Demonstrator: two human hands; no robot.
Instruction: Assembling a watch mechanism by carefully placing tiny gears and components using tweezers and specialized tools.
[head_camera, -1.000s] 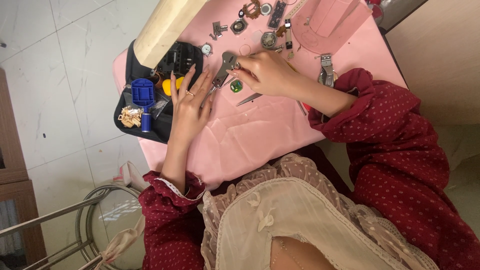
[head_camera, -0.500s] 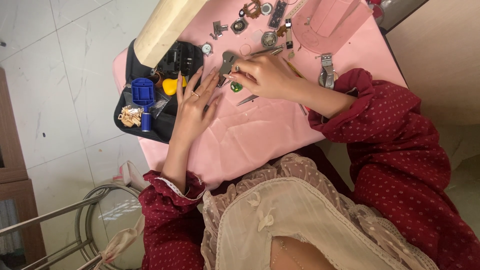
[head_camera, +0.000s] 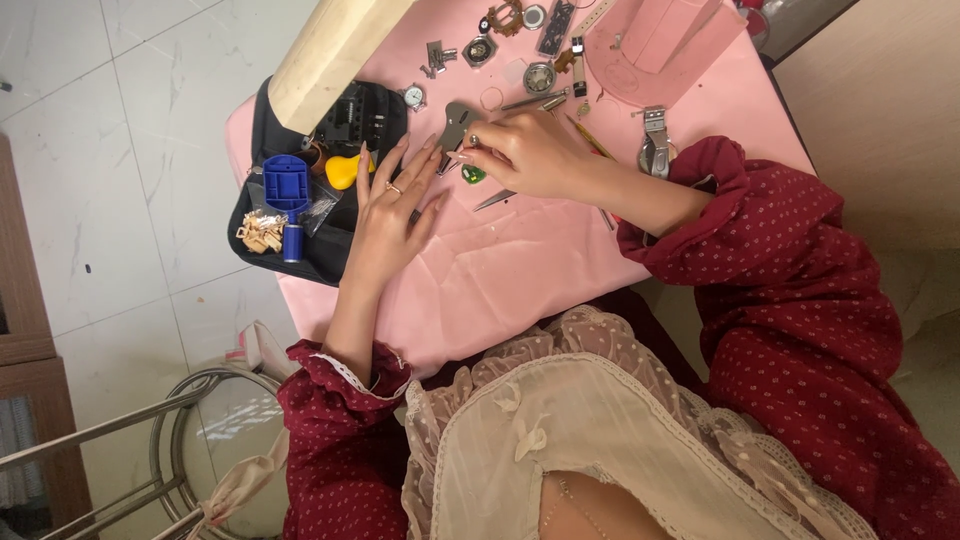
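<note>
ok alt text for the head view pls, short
Seen from above, a person's right hand works on a small grey metal tool over a pink table, while the left hand lies flat beside a black tool case. Watch parts lie scattered at the far edge.

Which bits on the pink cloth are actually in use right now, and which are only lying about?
In use:
left hand, flat on the pink cloth
right hand, fingertips on the grey metal piece
green piece, beside the right hand

Lying about:
black tool pouch
blue block
yellow piece
blue spool
metal band
pink tray
</note>
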